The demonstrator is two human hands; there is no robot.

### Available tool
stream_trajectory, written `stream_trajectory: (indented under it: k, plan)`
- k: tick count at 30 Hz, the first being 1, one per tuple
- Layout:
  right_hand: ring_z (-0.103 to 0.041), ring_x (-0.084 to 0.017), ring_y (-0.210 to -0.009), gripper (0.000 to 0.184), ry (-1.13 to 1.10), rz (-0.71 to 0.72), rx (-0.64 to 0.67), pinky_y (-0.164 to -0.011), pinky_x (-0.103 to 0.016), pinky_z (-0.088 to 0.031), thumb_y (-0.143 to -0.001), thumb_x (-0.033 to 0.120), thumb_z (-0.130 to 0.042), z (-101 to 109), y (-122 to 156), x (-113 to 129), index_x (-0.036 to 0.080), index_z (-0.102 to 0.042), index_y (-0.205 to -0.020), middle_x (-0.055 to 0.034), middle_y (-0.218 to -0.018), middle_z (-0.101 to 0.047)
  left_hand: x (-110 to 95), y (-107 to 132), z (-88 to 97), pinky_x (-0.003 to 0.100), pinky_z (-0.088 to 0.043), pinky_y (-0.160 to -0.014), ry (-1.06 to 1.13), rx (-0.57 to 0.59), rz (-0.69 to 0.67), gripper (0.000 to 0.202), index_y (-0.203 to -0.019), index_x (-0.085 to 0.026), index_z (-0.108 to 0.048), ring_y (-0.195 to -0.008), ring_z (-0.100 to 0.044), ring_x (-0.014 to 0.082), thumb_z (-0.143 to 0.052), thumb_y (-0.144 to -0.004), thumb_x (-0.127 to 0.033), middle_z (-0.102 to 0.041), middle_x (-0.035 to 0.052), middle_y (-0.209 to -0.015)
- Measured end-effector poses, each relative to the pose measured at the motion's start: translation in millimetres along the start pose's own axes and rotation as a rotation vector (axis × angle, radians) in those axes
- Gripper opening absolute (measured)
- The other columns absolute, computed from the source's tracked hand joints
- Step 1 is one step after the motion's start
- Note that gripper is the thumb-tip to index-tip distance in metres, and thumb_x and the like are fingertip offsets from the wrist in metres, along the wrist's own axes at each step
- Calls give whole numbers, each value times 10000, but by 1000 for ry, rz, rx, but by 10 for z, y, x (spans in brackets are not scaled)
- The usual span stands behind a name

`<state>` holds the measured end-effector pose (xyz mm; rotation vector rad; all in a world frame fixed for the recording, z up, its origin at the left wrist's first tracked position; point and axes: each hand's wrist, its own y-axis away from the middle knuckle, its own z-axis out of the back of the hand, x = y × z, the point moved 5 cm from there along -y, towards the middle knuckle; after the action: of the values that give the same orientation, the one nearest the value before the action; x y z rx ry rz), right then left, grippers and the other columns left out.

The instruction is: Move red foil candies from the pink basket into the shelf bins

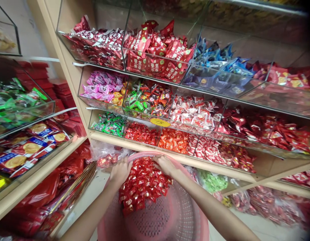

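A round pink plastic basket point(155, 231) with a perforated bottom stands in front of me below the shelves. Small red-wrapped candies point(144, 182) lie heaped against its far side, leaving the near part of the bottom bare. My left hand point(121, 170) is closed over the basket's far-left rim, beside the heap. Across from it, my right hand point(166, 165) reaches inside the far-right rim. Its fingers are apart and touch the edge of the candy heap; the fingertips are partly hidden.
Clear shelf bins point(142, 134) of wrapped candies rise just beyond the basket, with a yellow price tag point(160, 122) on one. Side shelves point(36, 177) close in on the left. Bagged goods point(267, 201) lie on the floor at right; a plastic bag point(107, 152) sits behind the basket.
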<state>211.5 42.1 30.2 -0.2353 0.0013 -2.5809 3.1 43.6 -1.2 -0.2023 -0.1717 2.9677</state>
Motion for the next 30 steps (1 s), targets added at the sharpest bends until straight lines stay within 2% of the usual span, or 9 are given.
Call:
stream_trajectory:
  k: [5, 13, 22, 27, 30]
  plan:
    - [-545, -187, -882, 187, -13, -12, 16, -777, -312, -392, -833, 189, -461, -13, -8, 19, 247, -591, -955, -53, -962, -607, 6, 7, 4, 363, -464, -742, 12, 6, 8, 499, -1126, -123, -501, -913, -591, 247, -181, -891, -425, -617, 143, -1023]
    - [-508, -203, -966, 218, 8, -2, 11, -846, -376, -353, -835, 187, -465, -34, 6, -55, 224, -568, -1023, -65, -1037, -580, 5, 6, 10, 365, -467, -741, 12, 10, 6, 496, -1130, -124, -496, -924, -592, 253, -182, -892, -425, -615, 141, -1035]
    - [-527, -212, -924, 220, 3, 18, 5, -823, -358, -354, -826, 161, -481, 38, -47, 69, 261, -603, -980, -61, -986, -589, 1, 10, 19, 356, -464, -735, -4, -9, -3, 482, -1098, -126, -502, -892, -605, 245, -177, -896, -418, -631, 130, -993]
    - [-526, -188, -903, 184, 38, 36, 16, -802, -326, -361, -846, 200, -474, -16, -50, 46, 242, -594, -980, -53, -979, -582, 3, 8, 14, 362, -462, -749, -10, -9, 1, 502, -1142, -112, -485, -916, -596, 248, -178, -895, -422, -624, 138, -1015]
    - [-516, -188, -925, 184, 59, 40, -6, -808, -320, -353, -859, 286, -487, 48, -58, 43, 213, -575, -1003, -68, -998, -572, 3, 9, 18, 355, -466, -740, -6, -6, -1, 502, -1127, -118, -493, -907, -598, 243, -172, -896, -428, -627, 133, -1005]
